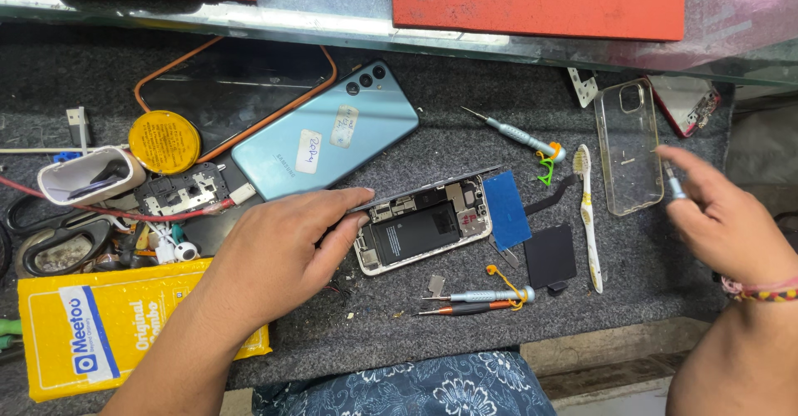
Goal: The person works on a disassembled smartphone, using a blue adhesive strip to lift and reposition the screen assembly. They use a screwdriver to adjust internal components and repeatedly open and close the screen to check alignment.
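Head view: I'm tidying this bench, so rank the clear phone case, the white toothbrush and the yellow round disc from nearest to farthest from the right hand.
1. Clear phone case, just left of the right hand.
2. White toothbrush, further left, beside the case.
3. Yellow round disc, far left of the bench.

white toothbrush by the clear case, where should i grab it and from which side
Grip the toothbrush mid-handle, coming straight down from above. It lies flat, bristle end away from the person, between the clear case and black pad, so pinch across its narrow width.
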